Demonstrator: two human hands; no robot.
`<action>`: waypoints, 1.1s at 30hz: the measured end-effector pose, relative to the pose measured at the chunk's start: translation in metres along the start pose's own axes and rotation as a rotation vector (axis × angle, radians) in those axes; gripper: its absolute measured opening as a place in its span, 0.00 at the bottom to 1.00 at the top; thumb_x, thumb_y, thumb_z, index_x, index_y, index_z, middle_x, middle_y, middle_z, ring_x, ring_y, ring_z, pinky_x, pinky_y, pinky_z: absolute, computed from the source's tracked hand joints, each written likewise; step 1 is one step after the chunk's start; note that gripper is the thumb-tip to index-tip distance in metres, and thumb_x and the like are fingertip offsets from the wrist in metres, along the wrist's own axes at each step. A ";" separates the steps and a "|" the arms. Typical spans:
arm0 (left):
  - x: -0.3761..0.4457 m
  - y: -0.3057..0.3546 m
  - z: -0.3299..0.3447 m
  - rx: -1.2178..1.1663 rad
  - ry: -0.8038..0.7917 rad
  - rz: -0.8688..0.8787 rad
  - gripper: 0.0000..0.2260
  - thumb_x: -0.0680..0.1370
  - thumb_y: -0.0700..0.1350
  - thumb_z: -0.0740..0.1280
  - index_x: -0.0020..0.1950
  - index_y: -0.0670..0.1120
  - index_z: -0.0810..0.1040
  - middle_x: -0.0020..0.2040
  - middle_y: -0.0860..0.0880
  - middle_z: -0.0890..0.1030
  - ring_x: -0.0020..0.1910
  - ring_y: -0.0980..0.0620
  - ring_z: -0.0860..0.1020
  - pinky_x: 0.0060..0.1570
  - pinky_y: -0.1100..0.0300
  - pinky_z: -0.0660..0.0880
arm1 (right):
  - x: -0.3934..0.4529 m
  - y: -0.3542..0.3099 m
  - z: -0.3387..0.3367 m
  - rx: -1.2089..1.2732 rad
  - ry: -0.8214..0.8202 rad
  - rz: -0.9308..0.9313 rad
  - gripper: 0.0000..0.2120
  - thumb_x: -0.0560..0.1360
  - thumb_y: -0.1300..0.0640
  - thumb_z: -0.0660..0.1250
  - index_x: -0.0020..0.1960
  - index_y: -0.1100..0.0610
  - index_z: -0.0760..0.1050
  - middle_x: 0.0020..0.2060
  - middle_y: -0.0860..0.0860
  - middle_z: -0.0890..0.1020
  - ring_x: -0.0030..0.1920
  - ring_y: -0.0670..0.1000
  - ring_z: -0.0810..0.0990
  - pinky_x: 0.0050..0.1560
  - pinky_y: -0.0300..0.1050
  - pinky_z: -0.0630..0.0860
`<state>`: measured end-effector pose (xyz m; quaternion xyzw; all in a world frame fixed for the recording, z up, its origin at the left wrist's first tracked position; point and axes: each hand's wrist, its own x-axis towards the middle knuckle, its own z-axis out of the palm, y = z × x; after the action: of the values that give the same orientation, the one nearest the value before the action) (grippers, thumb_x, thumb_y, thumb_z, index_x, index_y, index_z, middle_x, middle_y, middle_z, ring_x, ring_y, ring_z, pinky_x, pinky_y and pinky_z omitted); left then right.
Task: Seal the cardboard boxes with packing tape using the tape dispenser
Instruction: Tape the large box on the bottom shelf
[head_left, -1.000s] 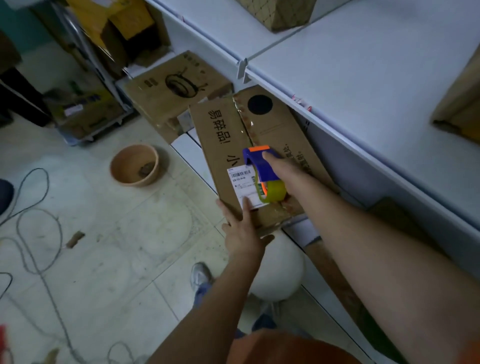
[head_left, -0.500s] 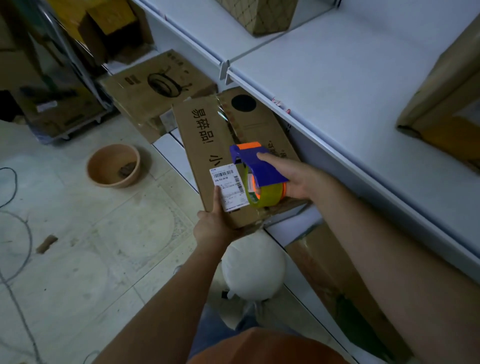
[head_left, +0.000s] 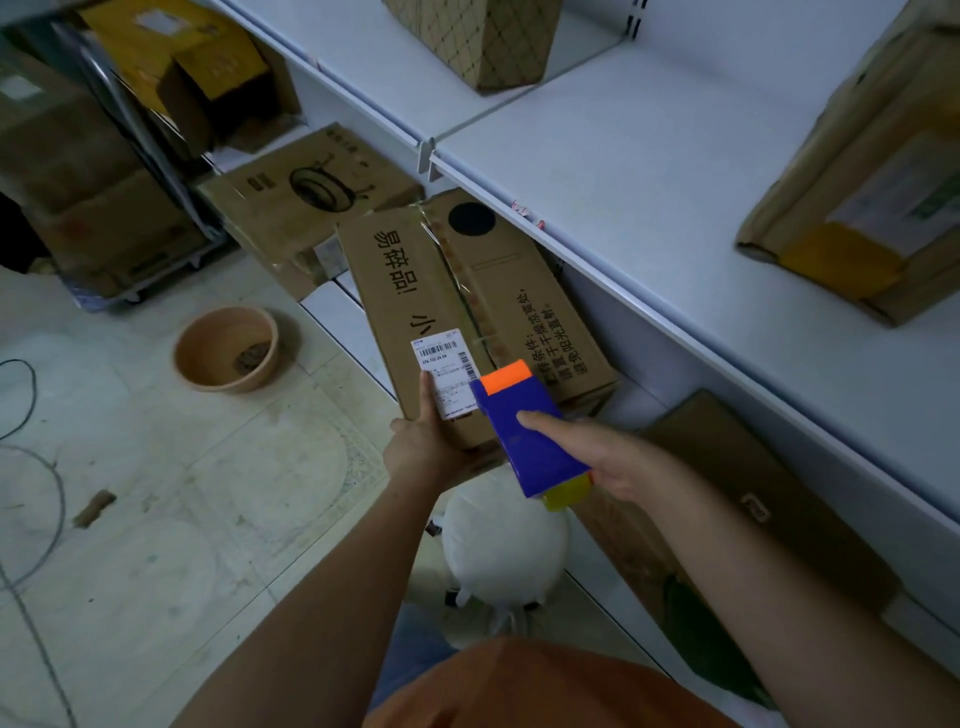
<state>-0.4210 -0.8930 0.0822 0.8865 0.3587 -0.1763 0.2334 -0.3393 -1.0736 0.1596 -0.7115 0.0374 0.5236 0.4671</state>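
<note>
A long brown cardboard box (head_left: 415, 291) with printed characters and a white shipping label lies on the low shelf, clear tape running along its centre seam. My left hand (head_left: 431, 441) holds the box's near end, fingers up over the label. My right hand (head_left: 597, 457) grips a blue tape dispenser (head_left: 524, 436) with an orange front edge and a yellow tape roll underneath. The dispenser is at the box's near end, its orange edge over the top surface.
A white upper shelf (head_left: 649, 171) juts out above the box at right. Other cardboard boxes (head_left: 306, 192) lie behind it and a flat one (head_left: 748, 499) lower right. A terracotta pot (head_left: 226, 348) and cables are on the tiled floor; a white bag (head_left: 504, 545) sits below my hands.
The dispenser has travelled along the seam toward me to the box's near end and tilted flat. My left hand stays on the label end. The camera view shifted slightly.
</note>
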 end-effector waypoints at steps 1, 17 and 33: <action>0.001 -0.001 0.001 -0.002 -0.001 0.001 0.62 0.61 0.75 0.70 0.78 0.58 0.30 0.56 0.39 0.72 0.39 0.47 0.71 0.39 0.55 0.71 | -0.004 0.009 -0.001 0.004 0.008 0.016 0.22 0.74 0.41 0.70 0.59 0.56 0.77 0.47 0.55 0.86 0.48 0.54 0.85 0.49 0.48 0.80; 0.011 -0.022 -0.006 -0.210 -0.140 0.082 0.67 0.63 0.64 0.79 0.72 0.60 0.21 0.74 0.36 0.57 0.58 0.33 0.77 0.48 0.42 0.82 | -0.006 0.060 -0.006 0.101 0.074 0.036 0.22 0.75 0.43 0.68 0.62 0.57 0.75 0.48 0.55 0.85 0.48 0.53 0.84 0.46 0.45 0.78; 0.015 -0.038 -0.003 -0.320 -0.191 0.140 0.65 0.67 0.61 0.78 0.67 0.62 0.16 0.75 0.37 0.55 0.48 0.39 0.82 0.35 0.50 0.83 | -0.022 0.058 -0.019 0.145 0.108 0.008 0.17 0.75 0.44 0.67 0.55 0.57 0.77 0.38 0.52 0.86 0.39 0.51 0.83 0.41 0.43 0.76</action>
<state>-0.4374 -0.8594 0.0663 0.8401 0.2956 -0.1838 0.4161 -0.3671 -1.1285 0.1406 -0.7029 0.1030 0.4823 0.5125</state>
